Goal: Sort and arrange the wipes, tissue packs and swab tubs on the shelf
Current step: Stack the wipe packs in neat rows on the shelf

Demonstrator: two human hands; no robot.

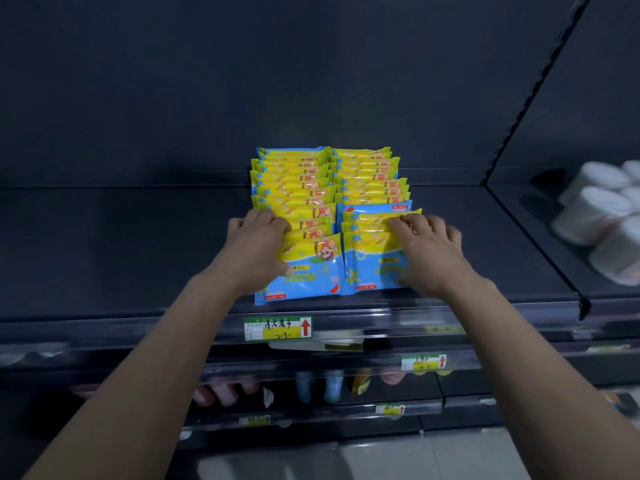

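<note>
1. Dim store aisle: dark back panel rising behind a dark shelf, viewed from in front and slightly above.
2. Near the middle of the shelf, yellow-and-blue wipe packs standing on edge in two files running front to back: left row and right row, touching side by side.
3. Packs leaning back, each overlapping the one behind it. Front pack of each row at the shelf's front lip, print upside down to the camera.
4. Partway along the right row, one odd pack showing a blue upper edge where its neighbours show yellow.
5. Left hand at the left side of the left row: fingers curled over the top edges of the front few packs, thumb against the face of the front pack, gripping them.
6. Right hand at the right side of the right row: fingers curled over the top edges of its front packs, thumb low by the front pack's right edge, gripping likewise.
7. Bare forearms reaching in from the bottom corners.
8. On the front rail just below the left row, a green-and-yellow price tag with a red arrow and handwriting.
9. Far right, in the next bay, white tubs, blurred and heaped, well apart from the wipes.
10. Lower shelves: blurred small goods and more tags.
</note>
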